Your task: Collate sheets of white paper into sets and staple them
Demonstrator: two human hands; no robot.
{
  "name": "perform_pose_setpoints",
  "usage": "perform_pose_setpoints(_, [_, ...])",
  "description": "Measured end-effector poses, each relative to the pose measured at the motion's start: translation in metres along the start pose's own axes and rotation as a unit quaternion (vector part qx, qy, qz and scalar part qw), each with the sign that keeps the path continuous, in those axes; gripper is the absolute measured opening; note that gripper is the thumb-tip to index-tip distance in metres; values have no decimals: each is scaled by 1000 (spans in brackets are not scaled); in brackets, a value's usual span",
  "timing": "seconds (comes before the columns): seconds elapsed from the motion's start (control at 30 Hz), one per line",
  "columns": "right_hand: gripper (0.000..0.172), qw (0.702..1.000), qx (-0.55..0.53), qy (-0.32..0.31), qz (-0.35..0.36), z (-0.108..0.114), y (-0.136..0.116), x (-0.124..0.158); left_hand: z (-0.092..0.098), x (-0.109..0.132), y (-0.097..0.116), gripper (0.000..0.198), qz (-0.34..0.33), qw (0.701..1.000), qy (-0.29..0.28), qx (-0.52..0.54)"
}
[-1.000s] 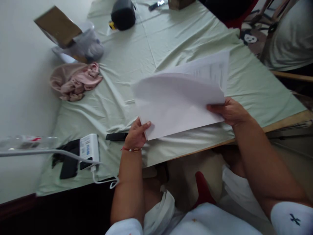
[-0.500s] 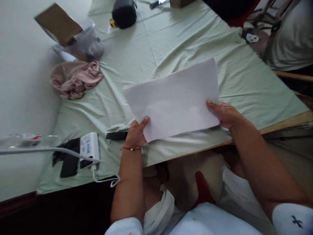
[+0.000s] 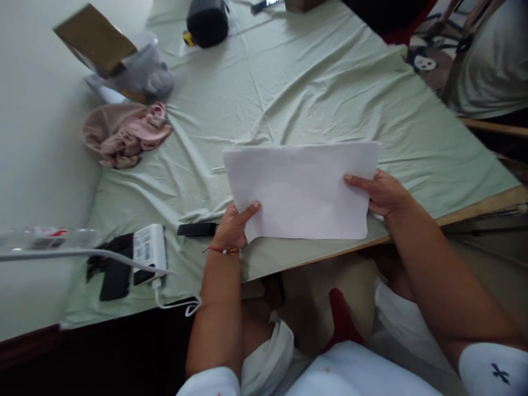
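The left hand (image 3: 234,224) pinched the lower left corner of the sheet of paper (image 3: 301,190), thumb on top and fingers curled beneath. The right hand (image 3: 381,193) gripped the sheet's right edge, thumb laid across its face. The paper spanned between both hands, over the green tablecloth (image 3: 313,82). A slim black object (image 3: 197,229) lay just left of the left hand, a white charger (image 3: 148,247) farther left, and a pink cloth (image 3: 126,135) well beyond.

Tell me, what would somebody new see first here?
The big white paper, held at both ends by the left hand and right hand above the near edge of the green sheet. Then the crumpled pink cloth, lying far left on that sheet.
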State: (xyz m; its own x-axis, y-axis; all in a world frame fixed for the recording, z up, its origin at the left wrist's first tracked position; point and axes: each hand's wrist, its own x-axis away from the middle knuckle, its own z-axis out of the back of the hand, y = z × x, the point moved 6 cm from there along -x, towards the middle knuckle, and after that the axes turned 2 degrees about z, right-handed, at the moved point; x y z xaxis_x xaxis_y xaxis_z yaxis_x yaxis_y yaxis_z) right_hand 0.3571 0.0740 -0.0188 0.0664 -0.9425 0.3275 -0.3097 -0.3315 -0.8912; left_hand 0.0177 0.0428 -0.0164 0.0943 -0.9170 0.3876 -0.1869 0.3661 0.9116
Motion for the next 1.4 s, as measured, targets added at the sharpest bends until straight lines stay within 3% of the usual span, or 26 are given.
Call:
perform_pose_setpoints(0.2, [50,999,27,-44,-14,-8,0,6,7,2,6,72,-48,998,23,28])
perform_pose_setpoints(0.33, [51,999,33,-4,22,-6,-2,9,-4,6,4,81,-23,999,-16,26])
perform_pose_setpoints(0.47, [46,999,27,-12,34,-8,-1,9,-2,5,5,83,-25,998,1,53])
perform_pose_setpoints(0.57, [44,998,43,-31,28,-12,2,9,5,3,6,83,-34,998,13,57])
perform_pose_setpoints(0.77, [39,994,53,21,90,-10,-7,8,6,-3,4,74,-92,995,17,14])
perform_pose_setpoints(0.87, [44,995,59,22,81,-11,-7,8,6,-4,3,73,-112,993,36,-10])
perform_pose_setpoints(1.03, [53,996,67,-20,48,-15,0,6,9,1,2,70,-93,995,18,-9])
perform_pose_setpoints(1.2, [43,994,94,12,61,-8,-2,5,10,4,2,70,-73,997,-13,-25])
perform_pose_setpoints(1.4, [39,971,150,75,170,1,-18,8,27,11,13,56,-191,973,35,-122])
